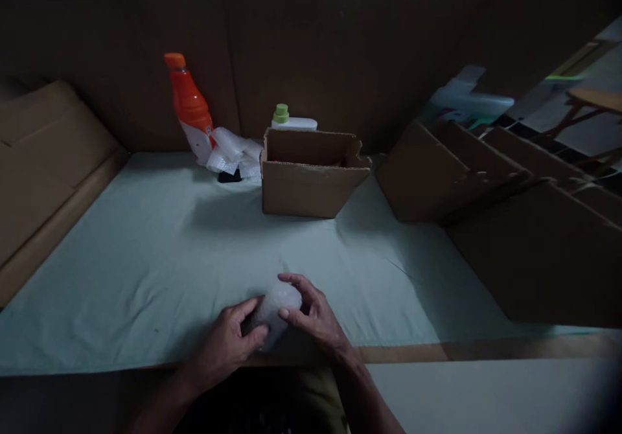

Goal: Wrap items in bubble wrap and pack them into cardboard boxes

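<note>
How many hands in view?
2: the left hand at the left side of the pale bundle, the right hand at its right side. No others show.

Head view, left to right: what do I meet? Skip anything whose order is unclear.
brown cardboard → orange-capped bottle → left hand → pale rounded object → right hand → dark cardboard boxes

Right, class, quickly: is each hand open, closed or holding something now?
Left hand: holding the pale bundle between thumb and fingers.
Right hand: holding the same bundle from its other side.
</note>
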`<action>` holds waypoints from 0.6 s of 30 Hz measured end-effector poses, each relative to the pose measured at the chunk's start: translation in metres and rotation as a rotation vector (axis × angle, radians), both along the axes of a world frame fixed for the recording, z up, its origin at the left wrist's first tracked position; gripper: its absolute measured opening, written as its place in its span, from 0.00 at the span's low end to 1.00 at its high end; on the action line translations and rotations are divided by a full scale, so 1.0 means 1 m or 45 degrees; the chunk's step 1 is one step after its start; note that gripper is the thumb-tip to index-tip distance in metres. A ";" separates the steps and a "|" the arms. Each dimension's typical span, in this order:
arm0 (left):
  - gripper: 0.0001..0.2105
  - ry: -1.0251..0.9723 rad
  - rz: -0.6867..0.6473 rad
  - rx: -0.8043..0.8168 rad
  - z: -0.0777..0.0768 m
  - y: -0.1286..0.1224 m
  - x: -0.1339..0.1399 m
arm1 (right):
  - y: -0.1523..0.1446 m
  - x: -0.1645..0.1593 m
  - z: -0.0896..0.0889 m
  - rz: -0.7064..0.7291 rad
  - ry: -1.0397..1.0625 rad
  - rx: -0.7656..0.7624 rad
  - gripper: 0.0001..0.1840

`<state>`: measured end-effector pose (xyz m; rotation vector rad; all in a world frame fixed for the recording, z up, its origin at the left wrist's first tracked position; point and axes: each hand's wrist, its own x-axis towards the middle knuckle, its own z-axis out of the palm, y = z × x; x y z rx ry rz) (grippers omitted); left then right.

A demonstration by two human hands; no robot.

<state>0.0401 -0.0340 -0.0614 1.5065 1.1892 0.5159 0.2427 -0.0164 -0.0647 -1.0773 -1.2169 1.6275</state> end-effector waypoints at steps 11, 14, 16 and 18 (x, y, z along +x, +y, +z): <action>0.32 0.265 0.471 1.102 0.085 0.197 0.032 | -0.006 0.053 -0.011 -0.091 -0.047 -0.051 0.21; 0.18 0.362 0.465 0.962 0.093 0.230 0.049 | -0.012 0.061 -0.012 -0.086 -0.125 -0.020 0.23; 0.10 0.386 0.437 0.869 0.093 0.232 0.052 | -0.014 0.070 -0.013 -0.116 -0.168 0.003 0.24; 0.06 0.365 0.411 0.850 0.090 0.220 0.048 | -0.017 0.081 -0.014 -0.175 -0.188 0.012 0.24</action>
